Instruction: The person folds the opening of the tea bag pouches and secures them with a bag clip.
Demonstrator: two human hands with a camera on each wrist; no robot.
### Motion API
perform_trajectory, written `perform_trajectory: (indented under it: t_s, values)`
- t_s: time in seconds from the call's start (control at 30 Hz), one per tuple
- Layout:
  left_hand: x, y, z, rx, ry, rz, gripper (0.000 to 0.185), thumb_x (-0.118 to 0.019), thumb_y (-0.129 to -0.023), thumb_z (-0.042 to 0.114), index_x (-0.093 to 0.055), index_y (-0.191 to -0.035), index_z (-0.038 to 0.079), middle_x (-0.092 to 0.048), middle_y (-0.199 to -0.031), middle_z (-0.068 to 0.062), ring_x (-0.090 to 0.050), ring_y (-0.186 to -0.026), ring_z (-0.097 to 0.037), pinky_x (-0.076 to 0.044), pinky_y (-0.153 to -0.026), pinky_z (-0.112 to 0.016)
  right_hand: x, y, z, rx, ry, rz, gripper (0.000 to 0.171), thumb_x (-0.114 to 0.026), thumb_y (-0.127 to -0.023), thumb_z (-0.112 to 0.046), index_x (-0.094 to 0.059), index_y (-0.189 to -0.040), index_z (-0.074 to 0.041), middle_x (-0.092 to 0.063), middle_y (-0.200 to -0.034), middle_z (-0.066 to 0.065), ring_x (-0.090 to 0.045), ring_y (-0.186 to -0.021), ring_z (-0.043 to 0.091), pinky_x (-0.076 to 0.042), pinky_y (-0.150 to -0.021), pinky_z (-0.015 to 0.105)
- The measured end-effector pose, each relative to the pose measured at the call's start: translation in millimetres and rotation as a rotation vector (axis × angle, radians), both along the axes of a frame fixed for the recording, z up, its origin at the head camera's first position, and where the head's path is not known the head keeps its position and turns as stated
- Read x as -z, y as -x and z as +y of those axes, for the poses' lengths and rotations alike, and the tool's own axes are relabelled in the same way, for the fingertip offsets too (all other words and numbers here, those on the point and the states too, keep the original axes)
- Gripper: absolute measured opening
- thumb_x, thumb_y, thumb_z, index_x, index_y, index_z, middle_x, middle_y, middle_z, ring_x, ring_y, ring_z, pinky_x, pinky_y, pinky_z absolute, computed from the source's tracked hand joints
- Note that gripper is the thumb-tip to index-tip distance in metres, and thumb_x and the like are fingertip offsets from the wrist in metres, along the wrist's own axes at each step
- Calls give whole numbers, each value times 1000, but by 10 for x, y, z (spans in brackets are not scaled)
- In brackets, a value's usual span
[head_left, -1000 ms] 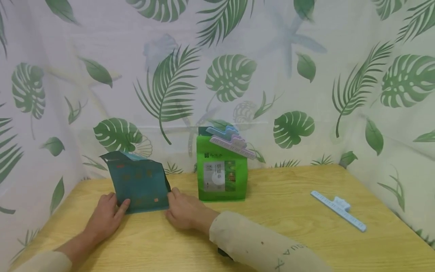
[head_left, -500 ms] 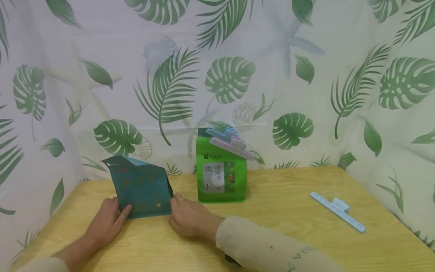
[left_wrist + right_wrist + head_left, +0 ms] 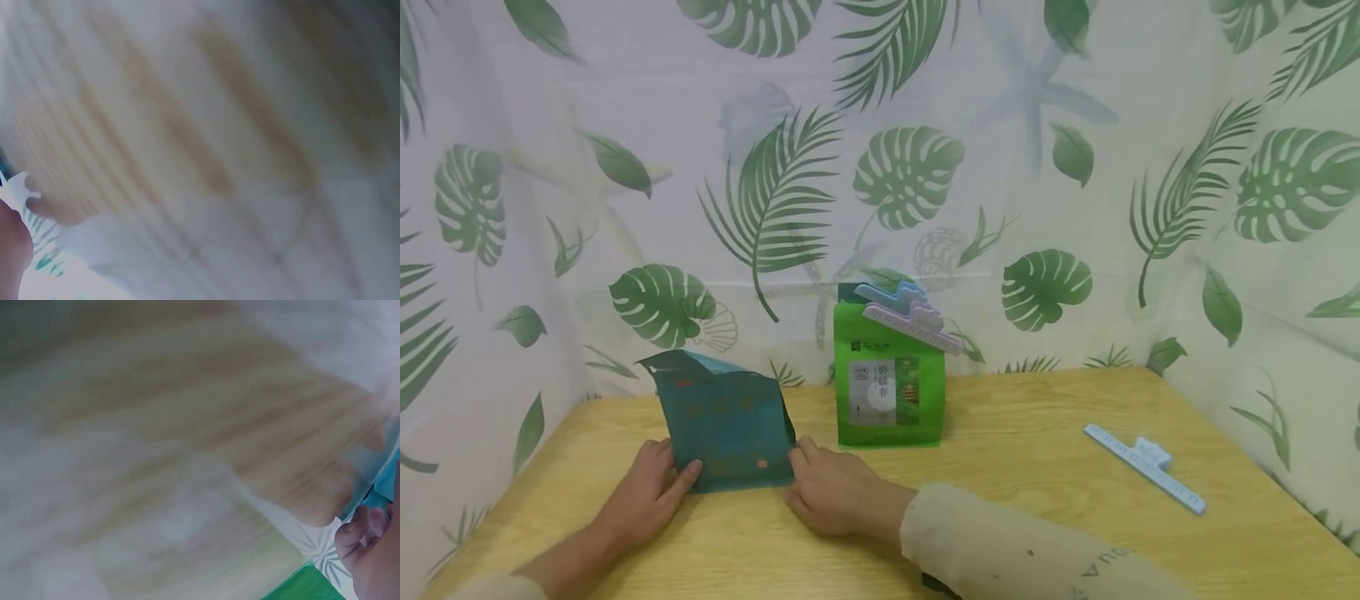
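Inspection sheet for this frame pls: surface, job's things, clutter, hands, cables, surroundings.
Surface: light wooden table, grain visible.
Job's things: dark teal foil pouch, upright, top edge crumpled and open.
Clutter: green standing pouch with a lilac clip and a blue clip at its top; pale blue sealing clip lying flat at the right.
Hands: left hand grips the teal pouch's lower left edge; right hand holds its lower right corner.
Cables: nothing seen.
Surroundings: white curtain with green leaf print on three sides.
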State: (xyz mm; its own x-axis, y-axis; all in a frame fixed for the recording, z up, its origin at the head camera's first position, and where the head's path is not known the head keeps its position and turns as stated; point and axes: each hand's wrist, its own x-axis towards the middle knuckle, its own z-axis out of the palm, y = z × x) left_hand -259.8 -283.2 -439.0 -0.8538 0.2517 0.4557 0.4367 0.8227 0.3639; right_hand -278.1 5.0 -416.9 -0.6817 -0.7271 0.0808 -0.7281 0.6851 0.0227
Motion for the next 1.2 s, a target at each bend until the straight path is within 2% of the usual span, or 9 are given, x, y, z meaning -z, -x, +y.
perform_trajectory:
  t_s: [0.1,0.27,0.47,0.67,0.9,1.07,1.2]
  values:
    - [5,2,9,29,-21,3,35,-52,-104,25,-59,-131,3,-65,-125,-10,-49,-101,-18,-40,-88,-43,-8,-33,35,-7,-7,4,30,-47,-105,-37,-52,-114,-9,-47,-101,2,-43,-67,8,-41,-54,21]
    - [29,-28,59,51,-58,29,28,-55,-103,20,-63,-124,4,-68,-117,-7,-48,-94,-13,-40,-82,-37,-18,-77,90,-12,2,-10,28,-46,-105,-37,-52,-111,-10,-46,-99,2,-43,-67,8,-40,-52,22]
    - [64,-101,184,65,58,90,34,-55,-103,21,-56,-129,0,-68,-114,-5,-51,-96,-15,-44,-85,-42,-32,-117,225,15,19,-25,33,-46,-105,-39,-52,-117,-8,-48,-103,2,-45,-67,7,-43,-53,22]
    - [67,-189,283,75,37,76,30,-56,-103,22,-56,-128,6,-67,-114,0,-48,-94,-11,-44,-82,-38,-21,-117,355,-33,23,35,29,-46,-105,-39,-53,-111,-12,-47,-97,-2,-43,-68,5,-40,-55,20]
    - [95,-221,341,91,82,108,32,-58,-102,21,-56,-128,3,-68,-114,0,-52,-100,-14,-46,-86,-41,0,-137,455,-81,30,91,28,-46,-104,-38,-55,-109,-13,-49,-94,-3,-43,-68,5,-39,-54,21]
    - [127,-224,408,103,128,128,37,-58,-101,23,-55,-130,0,-67,-115,-2,-53,-101,-14,-48,-86,-41,-1,-154,579,-83,32,63,28,-43,-106,-37,-55,-112,-13,-52,-98,-3,-47,-72,5,-46,-60,23]
    - [118,-200,460,111,136,156,36,-60,-100,22,-57,-129,0,-67,-113,-2,-53,-101,-14,-48,-87,-40,-14,-149,660,-103,30,112,24,-43,-106,-34,-56,-110,-14,-54,-98,-3,-51,-76,6,-49,-64,25]
